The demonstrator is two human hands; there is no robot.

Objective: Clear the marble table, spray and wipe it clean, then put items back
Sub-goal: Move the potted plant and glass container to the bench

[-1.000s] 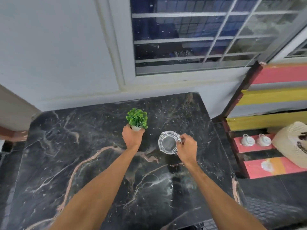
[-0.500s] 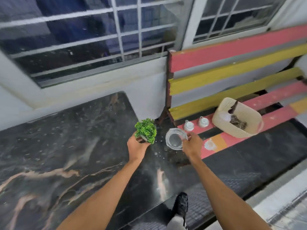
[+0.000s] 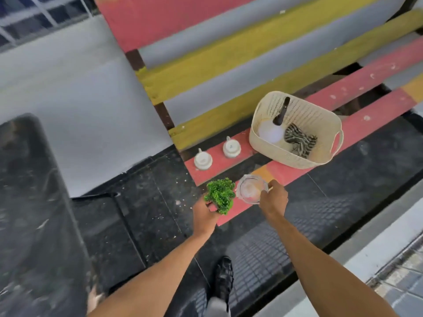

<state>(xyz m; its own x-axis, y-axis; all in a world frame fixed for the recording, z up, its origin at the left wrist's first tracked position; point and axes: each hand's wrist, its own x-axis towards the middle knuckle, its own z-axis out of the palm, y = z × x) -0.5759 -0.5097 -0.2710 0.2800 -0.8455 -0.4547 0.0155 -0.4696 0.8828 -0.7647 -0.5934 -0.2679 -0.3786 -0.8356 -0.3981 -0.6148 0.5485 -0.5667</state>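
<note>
My left hand (image 3: pixel 203 216) grips the plant (image 3: pixel 220 195), my right hand (image 3: pixel 273 199) pinches the glass dish (image 3: pixel 250 189) rim, both over the surface's (image 3: pixel 366 124) front-left corner, presumably to set them down.

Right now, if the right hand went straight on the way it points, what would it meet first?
Likely the bench's red front slat, under the glass dish the right hand grips; then a white cup. Depth unclear.
</note>
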